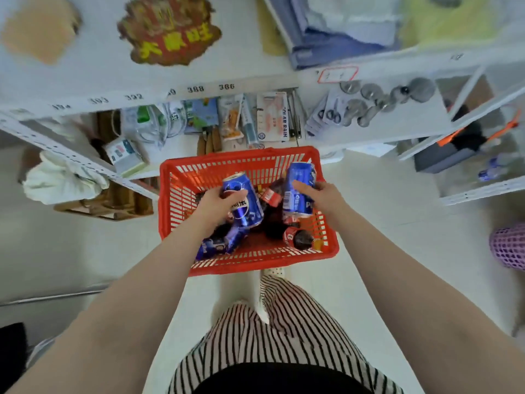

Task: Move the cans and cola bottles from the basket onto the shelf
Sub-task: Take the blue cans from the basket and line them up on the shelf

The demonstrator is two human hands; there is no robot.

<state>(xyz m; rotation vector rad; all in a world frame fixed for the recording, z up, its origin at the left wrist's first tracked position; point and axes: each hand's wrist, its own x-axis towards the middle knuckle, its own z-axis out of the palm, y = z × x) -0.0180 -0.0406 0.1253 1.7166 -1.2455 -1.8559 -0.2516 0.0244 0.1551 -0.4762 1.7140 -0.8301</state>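
Each hand is wrapped around a blue cola can. The left hand grips the left can, fingers curled over its upper side, the can tilted with its top toward eleven o'clock. The right hand grips the right can from its three o'clock side, thumb across the label, the can nearly upright. Both cans are held above the red basket, which sits on the pale floor at twelve o'clock from the person's striped trousers.

Inside the basket, more blue cans lie toward seven o'clock, just below the left hand. Dark cola bottles with red labels lie at the centre and toward five o'clock, partly under the right can; their exact count is unclear.

The white shelf, carrying number tags along its edge and small packaged goods beneath, stands just beyond the basket at twelve o'clock.
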